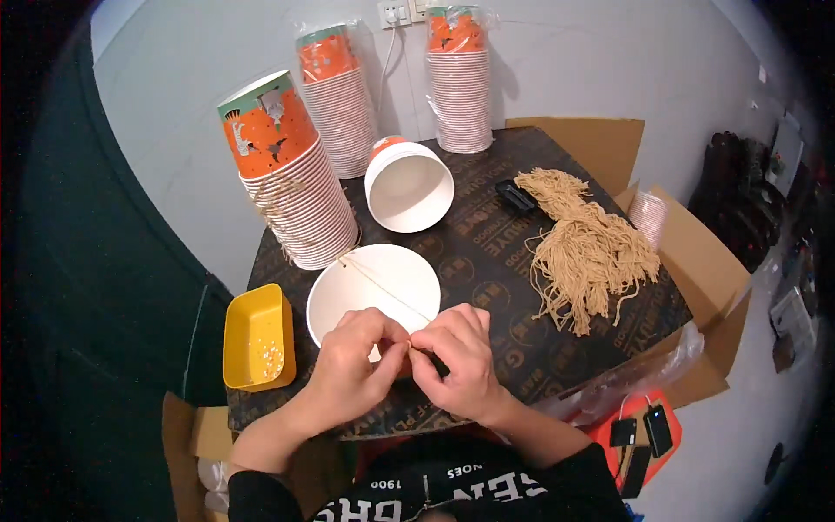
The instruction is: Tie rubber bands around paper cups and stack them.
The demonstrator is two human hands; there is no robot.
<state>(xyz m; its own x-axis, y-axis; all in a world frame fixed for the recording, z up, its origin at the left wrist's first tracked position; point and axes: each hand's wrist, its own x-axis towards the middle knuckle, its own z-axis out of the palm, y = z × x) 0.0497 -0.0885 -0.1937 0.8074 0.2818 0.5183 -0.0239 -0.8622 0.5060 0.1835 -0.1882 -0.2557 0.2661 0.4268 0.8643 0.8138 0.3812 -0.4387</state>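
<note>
A white-lined paper bucket [348, 291] stands at the table's near side with its mouth facing up. From a small hole near its far-left rim, a tan string [383, 287] runs across the mouth toward my hands. My left hand [358, 361] is closed in a pinch at the near rim, thumb and forefinger on the string's end. Fingertip to fingertip with it, my right hand [457, 361] pinches the same string. My fingers hide the near rim and the exact spot where the string is gripped.
A yellow tray [283, 335] holding small white bits sits left. Stacked orange-patterned buckets [300, 196] rise behind, with wrapped stacks [335, 109] [459, 96] by the wall. Another bucket [409, 187] lies tipped. Tan strings [591, 252] lie right, beside a black object [516, 197] and cardboard box [704, 261].
</note>
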